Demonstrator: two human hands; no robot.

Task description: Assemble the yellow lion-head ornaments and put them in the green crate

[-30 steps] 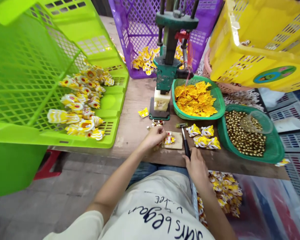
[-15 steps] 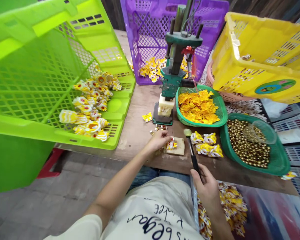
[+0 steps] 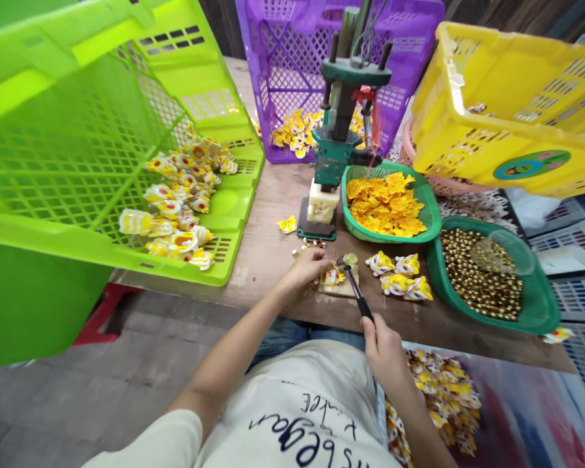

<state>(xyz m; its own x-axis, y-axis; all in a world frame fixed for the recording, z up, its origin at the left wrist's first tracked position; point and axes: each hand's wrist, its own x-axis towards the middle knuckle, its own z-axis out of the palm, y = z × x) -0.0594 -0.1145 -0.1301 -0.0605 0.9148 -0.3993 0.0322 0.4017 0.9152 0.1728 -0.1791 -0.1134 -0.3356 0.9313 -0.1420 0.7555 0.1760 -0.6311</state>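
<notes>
With fingers wrapped round its black handle, my right hand (image 3: 384, 348) grips a hammer (image 3: 359, 294). The hammer's round metal head is over the far part of a small pale block (image 3: 345, 288). On that block lies a small yellow-and-white plastic piece (image 3: 333, 277) with red detail. My left hand (image 3: 308, 268) is at the block's left edge, thumb and fingertips pinched by the piece; what they hold is too small to make out. Tiny white and gold parts (image 3: 308, 245) lie just beyond that hand. Several yellow-and-white figures (image 3: 400, 275) sit right of the block.
A green hand press (image 3: 332, 156) stands behind the block. Right of it are a green basket (image 3: 435, 227) of yellow pieces and a green tub (image 3: 541, 318) of gold beads. Lime (image 3: 224, 260), purple (image 3: 285, 58) and yellow crates (image 3: 468, 153) surround the bench.
The hammer has swung left from beside the block to over it, my right hand moving left with it. My left hand stays pinched at the piece. The view has shifted slightly.
</notes>
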